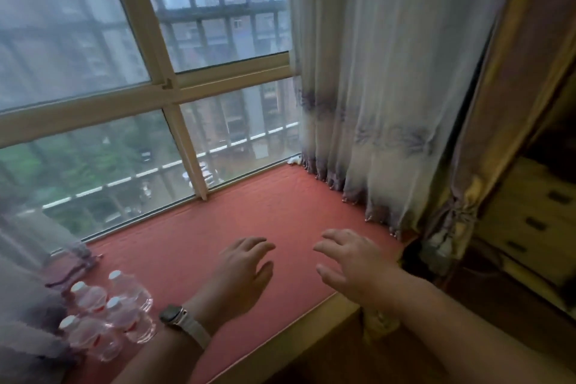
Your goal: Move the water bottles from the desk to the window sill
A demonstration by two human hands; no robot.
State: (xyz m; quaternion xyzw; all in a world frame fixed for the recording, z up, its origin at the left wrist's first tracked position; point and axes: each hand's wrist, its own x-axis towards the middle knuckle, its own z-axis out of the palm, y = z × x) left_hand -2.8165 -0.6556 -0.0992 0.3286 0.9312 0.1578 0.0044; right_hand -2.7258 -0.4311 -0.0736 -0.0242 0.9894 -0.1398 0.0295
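Observation:
Several clear water bottles (107,316) with white caps and red labels stand grouped on the red-cushioned window sill (249,215) at the lower left, next to a sheer curtain. My left hand (241,271), with a watch on its wrist, hovers over the middle of the sill with its fingers apart and nothing in it. My right hand (350,262) hovers beside it to the right, also spread and holding nothing. Both hands are well to the right of the bottles. The desk is not in view.
A window with a cream frame (168,84) and outside bars backs the sill. A sheer curtain (374,103) and a heavier gold drape (486,165) hang at the right end. A wooden drawer unit (536,215) stands at the far right.

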